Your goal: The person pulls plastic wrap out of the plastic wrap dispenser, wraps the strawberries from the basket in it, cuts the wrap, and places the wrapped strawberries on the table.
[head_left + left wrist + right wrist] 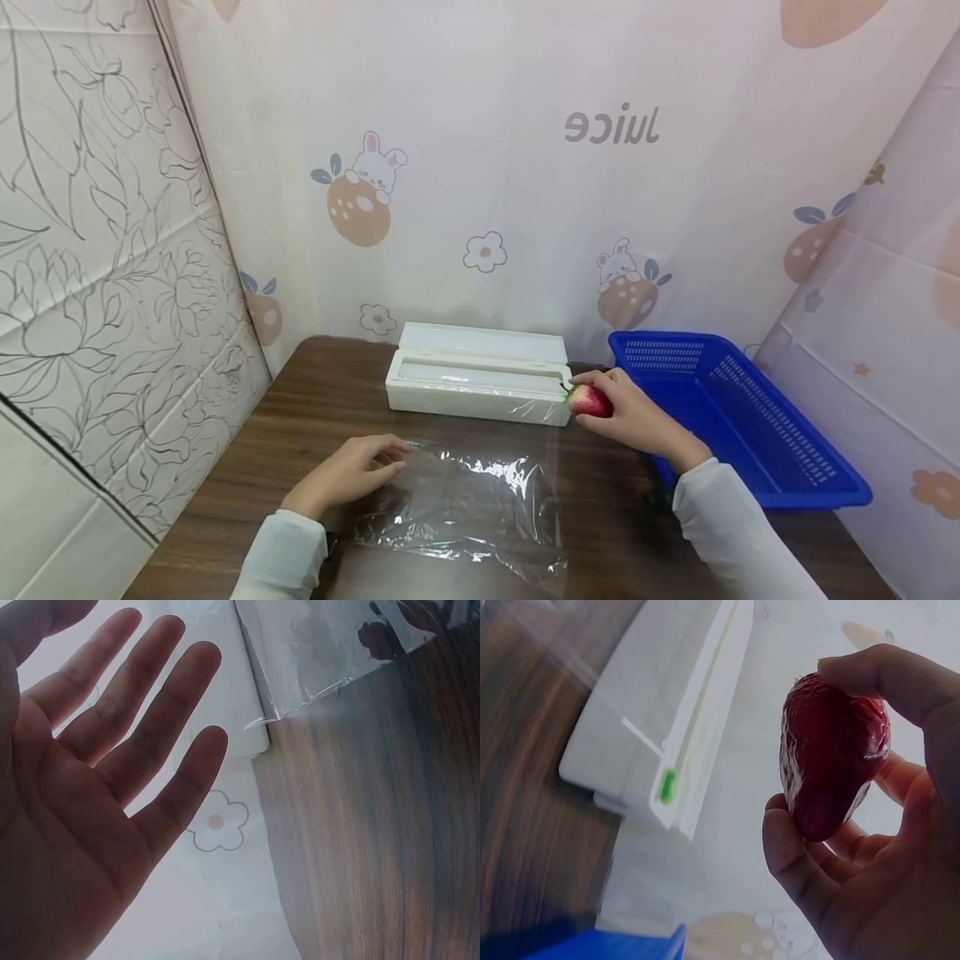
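My right hand holds a red, strawberry-like fruit between thumb and fingers, beside the right end of the white wrap dispenser. Its surface is glossy, pale near the green stem; in the right wrist view the fruit tapers to a blunt end. A sheet of clear plastic film lies wrinkled on the table in front of the dispenser. Over the film's left edge hovers my left hand, with relaxed, spread fingers and nothing in its palm. The dispenser's lid is raised at the back.
A blue plastic basket with slotted walls stands to the right, close to my right forearm. The dark wooden table meets a printed curtain at the back. A green slider sits at the dispenser's end.
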Motion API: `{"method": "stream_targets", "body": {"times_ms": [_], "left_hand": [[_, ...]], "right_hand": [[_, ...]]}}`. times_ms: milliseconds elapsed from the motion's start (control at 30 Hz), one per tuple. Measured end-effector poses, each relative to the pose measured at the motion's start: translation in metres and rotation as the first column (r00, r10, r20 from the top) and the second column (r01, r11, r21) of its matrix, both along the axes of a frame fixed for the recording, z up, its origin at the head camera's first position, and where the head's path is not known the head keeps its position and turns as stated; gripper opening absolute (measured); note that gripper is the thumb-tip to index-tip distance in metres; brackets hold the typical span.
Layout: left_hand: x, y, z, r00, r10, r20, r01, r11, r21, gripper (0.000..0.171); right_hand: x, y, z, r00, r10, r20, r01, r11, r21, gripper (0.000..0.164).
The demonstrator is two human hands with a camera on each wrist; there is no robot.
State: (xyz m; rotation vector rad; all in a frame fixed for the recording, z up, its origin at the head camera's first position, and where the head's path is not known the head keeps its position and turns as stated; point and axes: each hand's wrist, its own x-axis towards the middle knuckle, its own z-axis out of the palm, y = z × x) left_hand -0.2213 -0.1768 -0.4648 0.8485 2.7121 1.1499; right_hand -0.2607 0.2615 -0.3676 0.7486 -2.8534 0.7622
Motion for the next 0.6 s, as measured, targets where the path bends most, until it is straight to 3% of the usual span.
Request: {"method": "stream_targets", "body": {"times_ms": [133, 600], "left_hand": [[0.0, 0.002, 0.0, 1.0, -0.001, 0.005, 0.001, 1.0, 0.009, 0.028], [0.0, 0.008, 0.002, 1.0, -0.007, 0.01, 0.007, 1.0, 0.009, 0.03]], "right_hand": [[0.002, -0.013, -0.006, 0.999, 0.041, -0.026, -0.041, 0.999, -0.007, 0.049], [0.016, -0.049, -0.026, 0.988, 0.145, 0.053, -0.144, 0.989, -0.027, 0.053]]}}
